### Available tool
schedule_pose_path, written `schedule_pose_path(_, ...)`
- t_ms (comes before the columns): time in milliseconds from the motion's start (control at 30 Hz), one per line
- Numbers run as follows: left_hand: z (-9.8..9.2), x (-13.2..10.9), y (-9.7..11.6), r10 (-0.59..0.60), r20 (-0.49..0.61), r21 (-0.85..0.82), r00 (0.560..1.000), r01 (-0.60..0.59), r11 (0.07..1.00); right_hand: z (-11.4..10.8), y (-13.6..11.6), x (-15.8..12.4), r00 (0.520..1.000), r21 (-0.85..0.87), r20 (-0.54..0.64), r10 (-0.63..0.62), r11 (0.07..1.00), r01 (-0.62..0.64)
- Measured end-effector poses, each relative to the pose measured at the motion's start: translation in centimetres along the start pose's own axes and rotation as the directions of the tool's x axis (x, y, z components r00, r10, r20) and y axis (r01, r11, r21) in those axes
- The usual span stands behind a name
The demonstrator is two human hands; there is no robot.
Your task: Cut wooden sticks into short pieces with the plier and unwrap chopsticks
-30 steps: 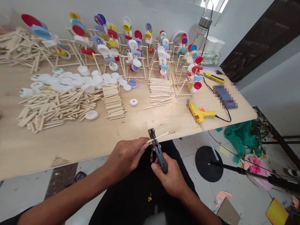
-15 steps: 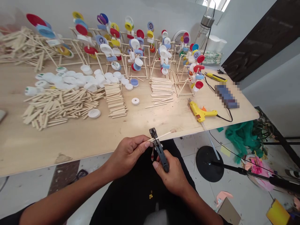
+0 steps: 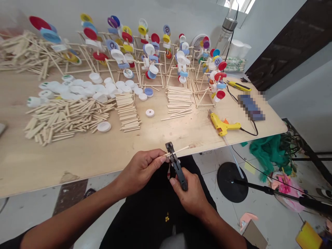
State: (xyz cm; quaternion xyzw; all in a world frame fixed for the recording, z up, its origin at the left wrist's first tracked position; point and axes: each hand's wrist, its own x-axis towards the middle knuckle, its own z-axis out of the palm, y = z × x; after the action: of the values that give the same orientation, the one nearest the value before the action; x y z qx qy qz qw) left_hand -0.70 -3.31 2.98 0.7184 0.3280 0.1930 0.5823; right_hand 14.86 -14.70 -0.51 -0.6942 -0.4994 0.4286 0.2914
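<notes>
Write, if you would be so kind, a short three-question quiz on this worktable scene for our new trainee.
1. Which of the hands grips the dark tool: A) left, B) right, C) neither?
2. True or false: the yellow glue gun lies on the table.
3. Fill in the blank: the left hand pinches a thin wooden ____ that crosses the tool's head.

Key:
1. B, the right hand.
2. True.
3. Stick.

Left hand (image 3: 145, 167) pinches — right hand (image 3: 191, 192) grips — forearms (image 3: 75, 212) angled inward.
</notes>
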Motion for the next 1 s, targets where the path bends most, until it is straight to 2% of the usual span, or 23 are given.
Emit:
schedule_pose_path(67,0.2,-0.1,-0.7,0.095,-0.029,0.171,0.995,-0.089,0.981,0.2,0.2,0.1,1.0,0.003,-0.001,0.013,1.0,-0.013)
schedule_pose_path(133,0.4,-0.2,-1.4,0.284,-0.09,0.428,0.955,-0.22,0.877,0.4,0.3,0.2,1.0,0.012,0.01,0.026,1.0,-0.026)
schedule_pose_path(200,0.5,-0.2,-2.0,0.533,-0.105,0.711,0.84,-0.311,0.63,0.4,0.3,0.3,0.999,0.041,0.027,0.039,0.998,-0.04)
schedule_pose_path(267,0.5,-0.1,-2.2,0.696,-0.042,0.874,0.716,-0.311,0.373,0.4,0.2,0.4,0.998,0.089,0.044,0.048,0.995,-0.052)
schedule_pose_path(300,0.5,0.0,-2.2,0.728,-0.008,0.907,0.685,-0.302,0.294,0.5,0.1,0.4,0.997,0.111,0.049,0.051,0.992,-0.056)
schedule_pose_path(333,0.4,0.1,-2.2,0.737,0.018,0.918,0.676,-0.303,0.255,0.5,0.0,0.3,0.997,0.128,0.054,0.053,0.99,-0.06)
schedule_pose_path(367,0.3,0.2,-2.1,0.728,0.03,0.915,0.684,-0.312,0.255,0.5,-0.1,0.3,0.997,0.14,0.058,0.057,0.988,-0.065)
schedule_pose_path(433,0.2,0.2,-2.0,0.677,0.022,0.873,0.736,-0.344,0.346,0.5,-0.2,0.2,0.995,0.149,0.067,0.068,0.986,-0.078)
schedule_pose_path(500,0.0,0.2,-1.9,0.588,-0.009,0.771,0.809,-0.369,0.519,0.5,-0.2,0.1,0.995,0.143,0.071,0.07,0.987,-0.079)
schedule_pose_path(567,-0.1,0.1,-1.5,0.454,-0.037,0.597,0.89,-0.345,0.725,0.4,-0.2,0.0,0.997,0.127,0.064,0.043,0.991,-0.051)
schedule_pose_path(633,-0.2,0.0,-1.0,0.285,-0.029,0.382,0.958,-0.253,0.889,0.4,-0.2,-0.1,0.999,0.101,0.042,0.005,0.995,-0.009)
schedule_pose_path(667,-0.2,0.0,-0.6,0.207,-0.009,0.277,0.978,-0.196,0.941,0.4,-0.1,-0.2,1.0,0.084,0.024,-0.01,0.996,0.008)
schedule_pose_path(733,-0.3,-0.1,0.0,0.095,0.038,0.104,0.995,-0.099,0.99,0.5,0.1,-0.3,0.999,0.044,-0.006,-0.034,0.998,0.034)
schedule_pose_path(833,-0.3,-0.3,0.5,0.048,0.053,-0.03,0.997,-0.047,0.998,1.0,0.6,-0.2,0.997,-0.011,-0.045,-0.066,0.998,0.066)
schedule_pose_path(933,0.2,-0.4,0.1,0.096,-0.004,0.08,0.995,-0.095,0.992,1.8,1.5,0.0,0.992,-0.05,-0.094,-0.089,0.995,0.085)
schedule_pose_path(1000,0.5,-0.4,-0.5,0.24,-0.096,0.308,0.966,-0.2,0.93,2.3,2.2,0.3,0.988,-0.061,-0.128,-0.091,0.995,0.084)
